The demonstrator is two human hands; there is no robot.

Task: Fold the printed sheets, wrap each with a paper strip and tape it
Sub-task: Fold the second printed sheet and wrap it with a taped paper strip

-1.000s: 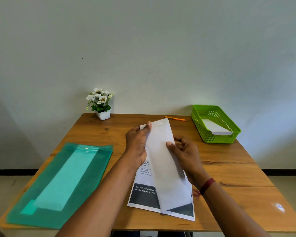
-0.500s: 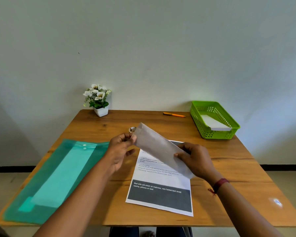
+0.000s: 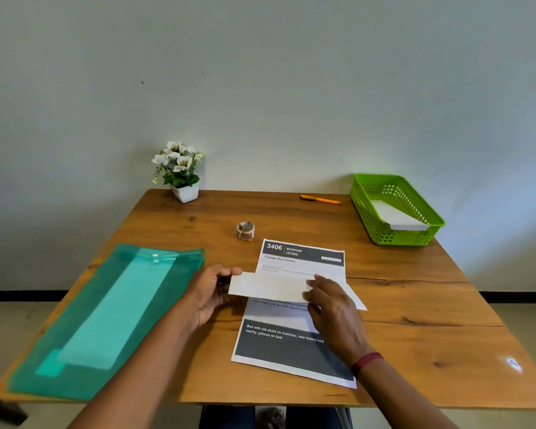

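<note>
A printed sheet [image 3: 294, 351] with dark header and footer bands lies flat on the wooden table [image 3: 415, 305] in front of me. Across its middle I hold a folded white sheet [image 3: 270, 287], lying sideways just above it. My left hand [image 3: 211, 292] pinches its left end. My right hand [image 3: 331, 305] grips its right part, fingers on top. A small roll of tape [image 3: 245, 230] stands beyond the printed sheet.
A teal plastic folder [image 3: 106, 317] with paper inside lies at the left. A green basket [image 3: 396, 209] holding white folded paper sits at the back right. An orange pen [image 3: 321, 199] and a small flower pot [image 3: 180, 174] stand along the far edge.
The folded sheet has swung from upright and lengthwise to sideways and lower, over the printed sheet's middle. My left hand moved left with its end. The tape roll came into view.
</note>
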